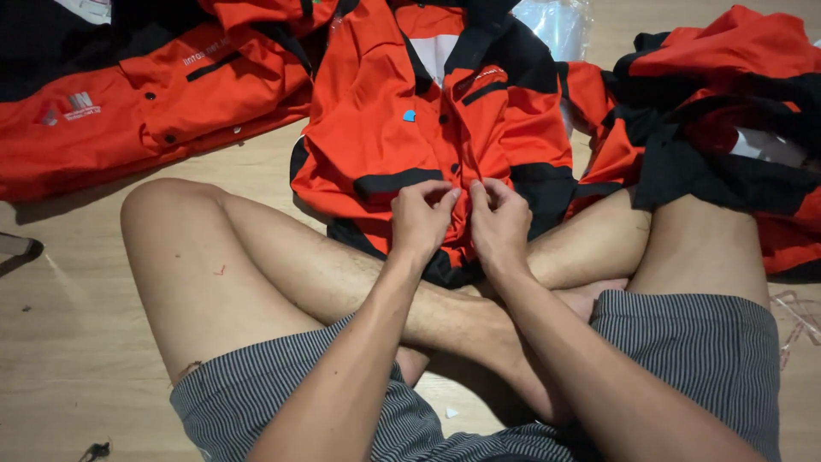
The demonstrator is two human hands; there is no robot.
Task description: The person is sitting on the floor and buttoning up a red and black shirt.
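Orange shirts (145, 94) flank the shirt (410, 128) both hands (462, 218) pinch

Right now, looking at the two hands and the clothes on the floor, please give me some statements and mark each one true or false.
1. Both hands, left hand and right hand, pinch the front of the orange shirt. True.
2. The shirt lies on a metal table. False: it lies on the wooden floor and over the crossed legs.
3. Another orange shirt lies at the left. True.
4. The person wears long blue trousers. False: striped grey shorts.
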